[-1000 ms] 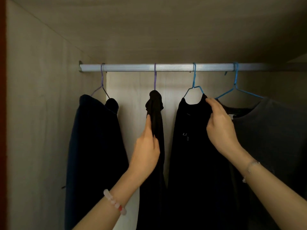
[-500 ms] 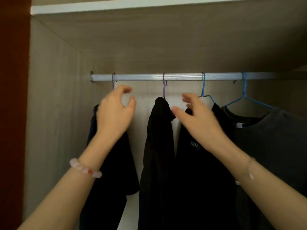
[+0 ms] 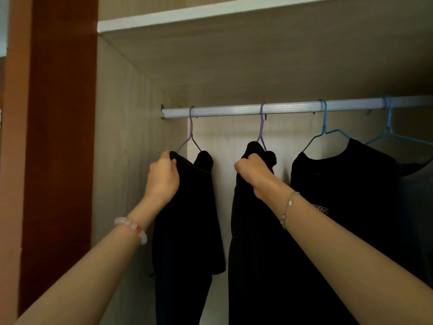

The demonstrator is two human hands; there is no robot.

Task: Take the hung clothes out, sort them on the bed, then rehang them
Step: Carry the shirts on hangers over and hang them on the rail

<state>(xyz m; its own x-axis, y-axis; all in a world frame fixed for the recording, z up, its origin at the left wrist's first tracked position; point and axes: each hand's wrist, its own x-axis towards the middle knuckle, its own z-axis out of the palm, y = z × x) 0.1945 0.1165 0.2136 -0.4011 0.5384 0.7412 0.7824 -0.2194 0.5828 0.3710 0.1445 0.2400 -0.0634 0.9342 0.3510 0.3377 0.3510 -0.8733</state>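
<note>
Several dark garments hang from a silver wardrobe rail (image 3: 293, 109). My left hand (image 3: 162, 178) grips the shoulder of the leftmost dark garment (image 3: 189, 219), which hangs on a purple hanger (image 3: 191, 134). My right hand (image 3: 251, 171) grips the top of the second black garment (image 3: 255, 254), which hangs on another purple hanger (image 3: 262, 127). To the right, a black T-shirt with pale lettering (image 3: 346, 184) hangs on a blue hanger (image 3: 324, 130). A grey garment (image 3: 419, 195) on a second blue hanger (image 3: 390, 127) is cut off by the right edge.
The wardrobe's pale side wall (image 3: 131, 137) stands close to the left garment. A shelf board (image 3: 234, 10) runs above the rail. A reddish-brown door panel (image 3: 58, 137) stands at the left.
Both hands were open in mid-air half a second ago. Now each has closed on a garment's top: the left on the leftmost one, the right on the second. The view has tilted up.
</note>
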